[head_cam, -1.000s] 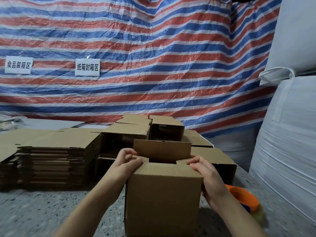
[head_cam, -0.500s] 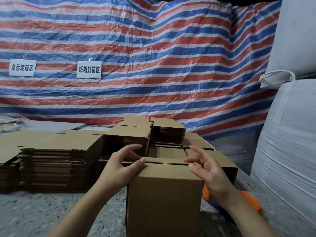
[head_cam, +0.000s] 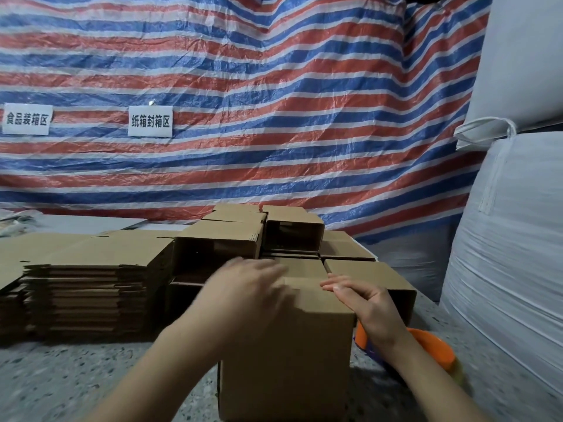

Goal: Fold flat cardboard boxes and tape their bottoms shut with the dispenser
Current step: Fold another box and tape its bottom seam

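while both hands (head_cam: 307, 295) press flat on its top flaps, the cardboard box (head_cam: 286, 363) stands upright.

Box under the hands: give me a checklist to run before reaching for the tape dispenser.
1. Flaps folded down on the box: ok, the top looks closed and flat.
2. Left hand pressing the flaps: cannot tell, it is motion-blurred.
3. Right hand free to take the tape: ok, fingers straight, resting on the box's right edge, holding nothing.
4. Orange tape dispenser close by: ok, it lies on the table just right of the box, partly behind the right forearm.
5. Flap seam closed tight: cannot tell, the hands cover it.
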The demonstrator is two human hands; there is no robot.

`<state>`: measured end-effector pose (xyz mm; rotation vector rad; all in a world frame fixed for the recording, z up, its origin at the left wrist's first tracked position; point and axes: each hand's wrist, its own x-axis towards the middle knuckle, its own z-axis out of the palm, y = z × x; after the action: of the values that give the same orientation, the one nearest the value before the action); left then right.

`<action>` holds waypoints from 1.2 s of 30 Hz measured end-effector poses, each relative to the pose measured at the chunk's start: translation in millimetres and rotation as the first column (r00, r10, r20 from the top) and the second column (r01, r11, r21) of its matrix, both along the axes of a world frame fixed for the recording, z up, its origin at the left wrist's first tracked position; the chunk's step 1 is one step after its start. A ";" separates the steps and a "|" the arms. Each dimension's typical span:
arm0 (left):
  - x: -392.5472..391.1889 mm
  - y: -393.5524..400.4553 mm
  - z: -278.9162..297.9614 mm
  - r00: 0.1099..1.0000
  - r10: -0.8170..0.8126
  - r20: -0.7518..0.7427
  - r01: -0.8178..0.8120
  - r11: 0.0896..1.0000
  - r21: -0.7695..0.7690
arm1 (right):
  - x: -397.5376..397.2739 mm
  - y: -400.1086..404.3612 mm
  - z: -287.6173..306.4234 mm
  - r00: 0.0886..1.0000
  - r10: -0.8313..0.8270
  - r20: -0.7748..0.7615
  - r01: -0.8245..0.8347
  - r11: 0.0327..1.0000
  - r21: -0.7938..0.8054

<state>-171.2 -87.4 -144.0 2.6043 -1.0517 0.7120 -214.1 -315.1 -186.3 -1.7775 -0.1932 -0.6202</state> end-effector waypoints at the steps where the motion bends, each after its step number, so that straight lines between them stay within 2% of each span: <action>1: -3.5 -9.3 -1.8 0.997 -0.047 -0.059 0.051 0.996 0.074 | 0.2 -0.3 -0.7 1.000 -0.001 -0.001 0.001 1.000 0.005; 2: -5.6 -17.4 -4.6 0.994 -0.061 -0.092 0.075 0.986 0.152 | 0.3 0.0 -1.3 1.000 -0.002 -0.007 0.002 1.000 0.020; 4: -4.3 -24.4 -11.2 0.998 -0.038 -0.059 0.051 0.969 0.240 | 0.1 1.4 -0.7 0.999 0.012 -0.041 -0.008 0.997 0.078; 12: 3.5 -23.3 -15.6 0.999 -0.036 -0.024 0.040 0.969 0.243 | 7.1 1.6 7.5 0.988 -0.054 -0.146 0.049 0.998 -0.033; 14: 4.7 -23.1 -16.0 0.999 -0.042 -0.028 0.048 0.970 0.238 | 7.1 -3.8 7.4 0.988 -0.040 -0.152 0.044 0.999 0.024; 16: 6.0 -23.7 -16.9 0.998 -0.062 -0.030 0.068 0.972 0.225 | 5.9 -19.3 8.5 0.979 -0.154 -0.132 0.165 0.983 0.083; 17: 6.3 -24.0 -17.6 0.997 -0.069 -0.027 0.073 0.974 0.214 | 4.7 -31.1 8.7 0.951 -0.285 -0.121 0.290 0.957 0.023; 18: 6.5 -24.3 -18.5 0.997 -0.073 -0.019 0.075 0.977 0.201 | 3.2 -45.2 7.4 0.895 -0.432 -0.111 0.419 0.899 -0.125; 19: 6.6 -24.4 -19.3 0.997 -0.076 -0.011 0.076 0.979 0.188 | 2.3 -59.6 3.5 0.829 -0.549 -0.107 0.488 0.803 -0.342; 21: 6.6 -24.5 -21.3 0.997 -0.079 0.005 0.077 0.983 0.168 | 1.1 -81.2 -10.5 0.703 -0.696 -0.148 0.382 0.545 -0.746; 22: 6.9 -24.0 -22.6 0.997 -0.080 0.013 0.077 0.984 0.160 | 0.9 -87.6 -19.0 0.638 -0.749 -0.180 0.279 0.443 -0.852; 23: 7.3 -23.5 -23.7 0.996 -0.080 0.023 0.076 0.986 0.152 | 1.3 -91.7 -27.7 0.584 -0.785 -0.208 0.193 0.384 -0.903; 25: 8.4 -22.4 -25.5 0.996 -0.081 0.039 0.074 0.987 0.143 | 2.3 -96.7 -43.1 0.529 -0.818 -0.228 0.116 0.336 -0.935; 29: 8.4 -22.4 -26.1 0.996 -0.079 0.031 0.074 0.987 0.141 | 4.0 -99.4 -58.2 0.488 -0.825 -0.285 0.096 0.375 -0.922; 33: 6.8 -21.7 -23.5 0.996 -0.089 0.021 0.085 0.987 0.139 | 3.8 -96.3 -59.2 0.495 -0.820 -0.287 0.126 0.394 -0.910; 36: 6.1 -20.7 -22.4 0.994 -0.105 0.034 0.100 0.986 0.130 | -3.2 -92.8 -31.4 0.596 -0.729 -0.338 0.228 0.557 -0.799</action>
<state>-165.1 -108.1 -166.4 2.6289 -1.2733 0.6976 -217.3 -407.9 -217.7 -2.7357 0.7424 -0.2840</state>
